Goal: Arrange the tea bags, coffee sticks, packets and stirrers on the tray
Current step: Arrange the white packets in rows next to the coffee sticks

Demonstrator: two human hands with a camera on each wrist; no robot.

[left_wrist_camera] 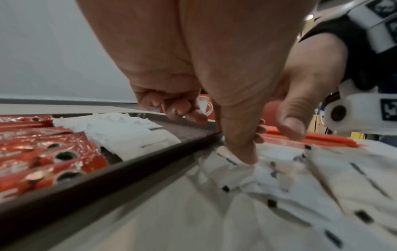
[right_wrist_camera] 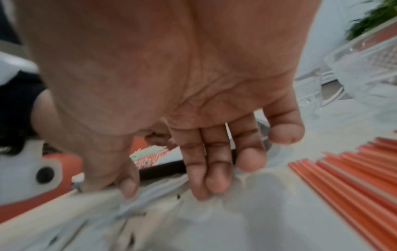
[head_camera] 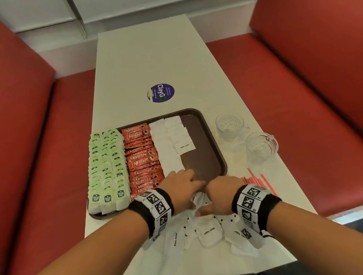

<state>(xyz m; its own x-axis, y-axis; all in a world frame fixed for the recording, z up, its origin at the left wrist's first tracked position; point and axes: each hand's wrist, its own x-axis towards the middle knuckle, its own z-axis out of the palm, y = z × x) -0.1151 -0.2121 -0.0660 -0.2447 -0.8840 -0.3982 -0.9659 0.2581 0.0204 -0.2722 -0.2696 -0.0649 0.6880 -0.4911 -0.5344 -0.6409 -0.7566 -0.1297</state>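
A brown tray [head_camera: 215, 146] holds rows of green tea bags [head_camera: 105, 164], red coffee sticks [head_camera: 142, 158] and white sugar packets [head_camera: 167, 144]. Loose white sugar packets [head_camera: 209, 233] lie heaped on the table in front of it. My left hand [head_camera: 183, 185] is at the tray's near rim [left_wrist_camera: 107, 178]. Its thumb [left_wrist_camera: 242, 152] pins a raised packet corner, three fingers curl free and the index finger is hidden. My right hand [head_camera: 218, 193] pinches a packet [right_wrist_camera: 214, 220] from the same heap between thumb and fingers. Orange stirrers [head_camera: 258, 180] lie to its right.
Two clear glass cups [head_camera: 230, 126] [head_camera: 261, 145] stand on the table right of the tray. A round purple sticker [head_camera: 160, 92] marks the table beyond it. Red benches [head_camera: 20, 140] [head_camera: 323, 89] flank the table. The tray's right strip is bare.
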